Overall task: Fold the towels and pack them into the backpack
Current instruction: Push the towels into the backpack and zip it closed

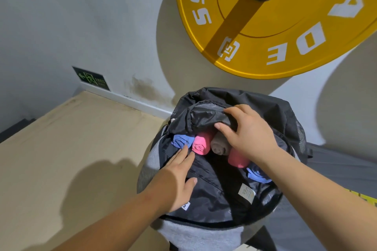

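Left hand [179,177]: fingers straight, flat on the lining of the open backpack [204,232], tips touching the blue towel roll [181,140]. Right hand [244,134]: fingers and thumb curled round the black inner flap [206,114]. Backpack, grey and black, by the wall, also holds a pink roll [201,144], grey roll [219,146], second pink roll [237,159] and second blue roll [258,174]. Beside: tan floor [71,149]. On the wall: exit sign [91,78], yellow weight plate [285,26].

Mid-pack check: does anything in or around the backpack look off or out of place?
Nothing spilled or torn. In the backpack, the grey towel and its neighbours sit rolled, not folded flat. Behind, a dark stain marks the wall low down.
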### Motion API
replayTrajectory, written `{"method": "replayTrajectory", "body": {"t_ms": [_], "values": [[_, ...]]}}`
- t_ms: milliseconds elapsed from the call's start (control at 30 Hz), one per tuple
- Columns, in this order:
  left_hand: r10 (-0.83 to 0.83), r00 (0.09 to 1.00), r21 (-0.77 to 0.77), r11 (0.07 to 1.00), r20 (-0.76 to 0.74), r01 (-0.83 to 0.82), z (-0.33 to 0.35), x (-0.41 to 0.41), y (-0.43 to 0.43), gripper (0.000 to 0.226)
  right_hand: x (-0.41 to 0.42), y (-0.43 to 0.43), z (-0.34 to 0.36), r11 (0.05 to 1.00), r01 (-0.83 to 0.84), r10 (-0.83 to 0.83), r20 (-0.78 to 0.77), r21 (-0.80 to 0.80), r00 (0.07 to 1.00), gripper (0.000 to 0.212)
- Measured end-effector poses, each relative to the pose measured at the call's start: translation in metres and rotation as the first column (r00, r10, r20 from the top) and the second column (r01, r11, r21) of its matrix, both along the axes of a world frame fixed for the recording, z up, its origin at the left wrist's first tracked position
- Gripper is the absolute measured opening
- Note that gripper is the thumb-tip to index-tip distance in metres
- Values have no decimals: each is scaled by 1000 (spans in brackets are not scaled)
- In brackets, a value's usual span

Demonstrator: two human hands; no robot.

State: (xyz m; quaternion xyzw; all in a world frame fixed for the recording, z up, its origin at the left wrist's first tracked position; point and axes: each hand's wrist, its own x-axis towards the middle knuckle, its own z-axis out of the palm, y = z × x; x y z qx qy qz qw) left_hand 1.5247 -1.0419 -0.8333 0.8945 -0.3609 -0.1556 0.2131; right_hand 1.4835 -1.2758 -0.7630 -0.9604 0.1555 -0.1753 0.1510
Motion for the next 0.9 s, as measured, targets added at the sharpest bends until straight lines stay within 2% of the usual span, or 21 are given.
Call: {"method": "replayTrajectory", "body": {"t_ms": [100, 167, 233, 300, 367, 467, 533, 600, 700, 733, 800, 900], "values": [[47, 996, -57, 997, 75, -42, 7, -5, 15, 61, -13, -9, 7, 987, 141, -128, -144, 81, 981, 99], [101, 990, -84, 992, 102, -93, 14, -11, 25, 60, -26, -19, 14, 943, 233, -163, -279, 238, 946, 120], [139, 985, -116, 985, 101, -127, 17, -20, 34, 56, -40, -30, 18, 866, 302, -160, -352, 398, 922, 133], [159, 983, -142, 979, 95, -145, 20, -28, 41, 49, -53, -38, 22, 810, 332, -177, -338, 484, 924, 124], [175, 980, -176, 972, 89, -158, 24, -32, 45, 48, -61, -40, 30, 760, 300, -168, -271, 577, 948, 104], [187, 978, -244, 957, 93, -160, 35, -36, 46, 43, -67, -22, 48, 732, 127, -22, -163, 670, 986, 71], [239, 964, -340, 922, 118, -187, 45, -38, 47, 32, -66, -8, 58, 695, 26, 71, -104, 718, 992, 67], [335, 934, -452, 858, 128, -245, 54, -37, 54, 29, -67, 5, 71, 612, -64, 182, -61, 788, 982, 62], [397, 912, -562, 779, 100, -277, 60, -29, 71, 25, -71, 25, 85, 542, -113, 380, -123, 833, 917, 64], [404, 911, -567, 770, 79, -293, 60, -26, 77, 24, -72, 32, 84, 563, -110, 435, -181, 819, 882, 64], [421, 907, -560, 758, 29, -334, 55, -15, 85, 23, -70, 43, 72, 667, -132, 486, -293, 733, 823, 56], [475, 879, -469, 769, -38, -435, 45, 14, 89, 29, -60, 50, 45, 857, -217, 429, -415, 467, 802, 42]]}}
